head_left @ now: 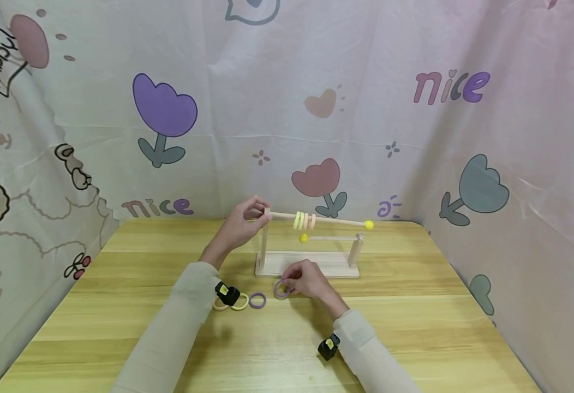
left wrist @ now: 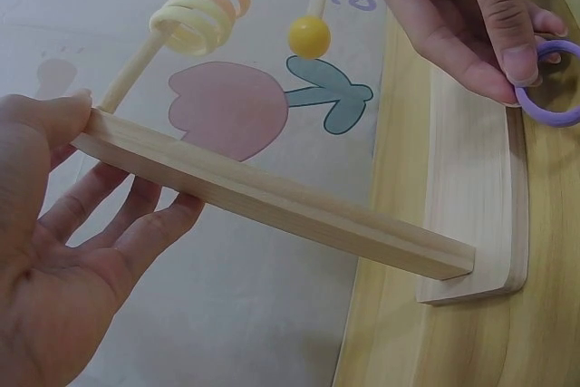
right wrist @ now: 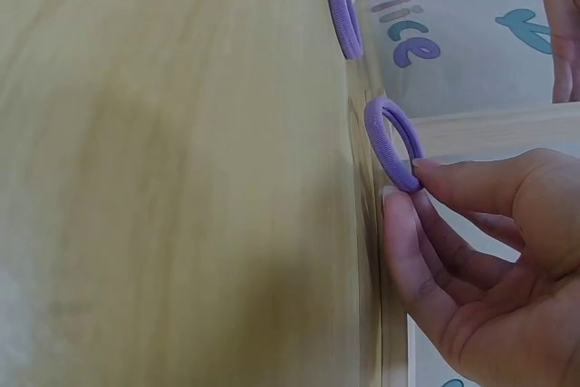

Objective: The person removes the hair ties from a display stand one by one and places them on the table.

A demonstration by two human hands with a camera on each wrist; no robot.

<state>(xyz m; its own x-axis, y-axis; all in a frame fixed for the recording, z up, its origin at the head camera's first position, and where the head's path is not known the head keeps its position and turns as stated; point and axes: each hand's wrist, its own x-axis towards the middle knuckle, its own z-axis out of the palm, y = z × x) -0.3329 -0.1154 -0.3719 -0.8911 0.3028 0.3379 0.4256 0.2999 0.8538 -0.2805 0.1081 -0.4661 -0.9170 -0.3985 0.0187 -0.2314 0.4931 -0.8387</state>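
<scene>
Right grip: the right hand (head_left: 309, 279) pinches a ribbed purple ring (right wrist: 379, 138) by its rim.
Purple ring: before the wooden base (head_left: 311, 263), tipped up, opening towards the person; whether it touches the counter (head_left: 414, 305), I can't tell.
Left grip: the left hand (head_left: 241, 222) holds the left post (left wrist: 272, 197) near its top.
Base: long axis along the counter's far edge.
Upper rod (head_left: 338, 220): points right from the left post, yellow ball at its tip, threaded with two yellow and two peach rings.
Lower rod (head_left: 331, 238): points left from the right post.
Writing: "nice", twice, on the cloth (head_left: 247, 82) behind.
In the way: a black wrist camera (head_left: 227, 293) partly hides the loose rings (head_left: 257, 307), peach, yellow, purple.
</scene>
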